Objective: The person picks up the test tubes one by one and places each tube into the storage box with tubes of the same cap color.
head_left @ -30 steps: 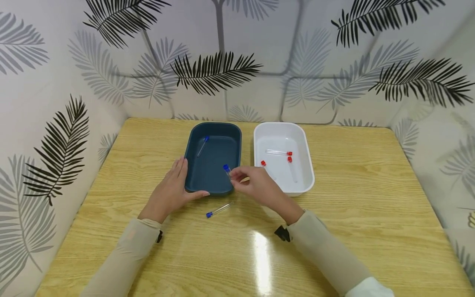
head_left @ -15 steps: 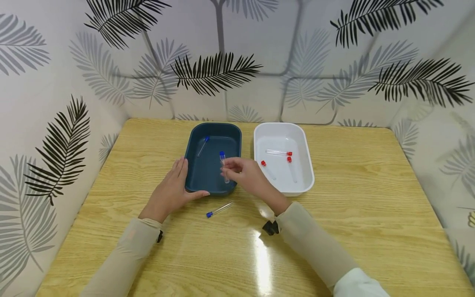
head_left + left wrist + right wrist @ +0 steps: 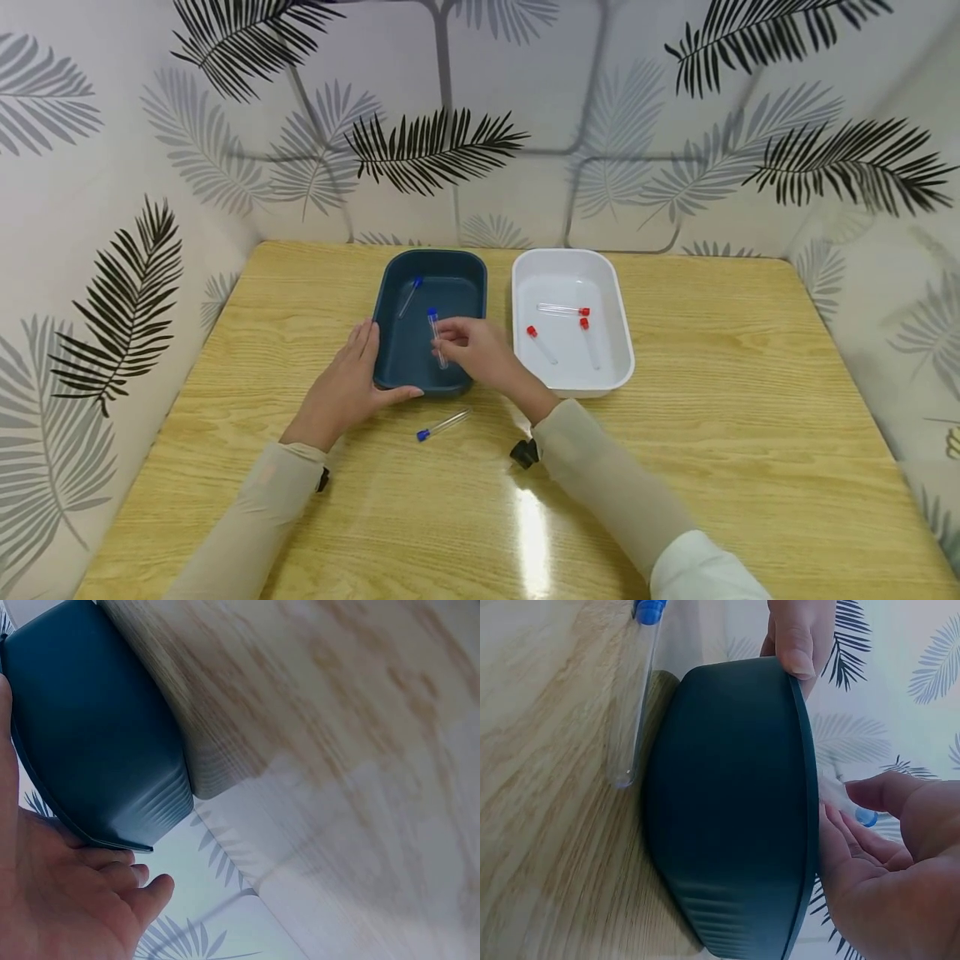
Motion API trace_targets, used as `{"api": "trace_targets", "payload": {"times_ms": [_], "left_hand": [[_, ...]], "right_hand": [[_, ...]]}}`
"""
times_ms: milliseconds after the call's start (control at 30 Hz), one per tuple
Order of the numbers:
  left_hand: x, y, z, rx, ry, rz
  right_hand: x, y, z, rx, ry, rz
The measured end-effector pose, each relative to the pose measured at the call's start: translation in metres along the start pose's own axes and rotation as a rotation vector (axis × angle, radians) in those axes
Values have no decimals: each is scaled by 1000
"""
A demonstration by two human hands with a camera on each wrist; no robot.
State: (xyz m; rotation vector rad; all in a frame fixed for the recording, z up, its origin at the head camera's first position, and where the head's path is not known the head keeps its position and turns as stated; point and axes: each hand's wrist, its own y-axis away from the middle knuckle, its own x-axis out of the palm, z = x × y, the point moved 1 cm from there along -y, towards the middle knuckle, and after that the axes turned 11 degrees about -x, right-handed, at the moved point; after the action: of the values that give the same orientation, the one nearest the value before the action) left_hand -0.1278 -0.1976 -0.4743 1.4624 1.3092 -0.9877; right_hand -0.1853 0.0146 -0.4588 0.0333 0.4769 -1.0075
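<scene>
Blue-capped tube [image 3: 437, 337] sits pinched in right-hand fingers [image 3: 450, 332] above the navy tray [image 3: 390, 325].

Person, two bare hands: left hand [image 3: 341, 390], right hand [image 3: 483, 357]. Sleeves: long, close-fitting, pale beige, reaching both wrists. Right sleeve: white cloth showing at the upper arm. Wrist fittings: small black clip or strap piece under each cuff.
</scene>
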Motion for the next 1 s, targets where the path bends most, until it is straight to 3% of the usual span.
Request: {"api": "trace_targets", "payload": {"times_ms": [367,1000], "left_hand": [[2,1,2,-6,21,21],[3,0,4,21,44,-22]], "right_hand": [[21,-20,-8,58,138,87],[37,-40,-13,188,234,218]]}}
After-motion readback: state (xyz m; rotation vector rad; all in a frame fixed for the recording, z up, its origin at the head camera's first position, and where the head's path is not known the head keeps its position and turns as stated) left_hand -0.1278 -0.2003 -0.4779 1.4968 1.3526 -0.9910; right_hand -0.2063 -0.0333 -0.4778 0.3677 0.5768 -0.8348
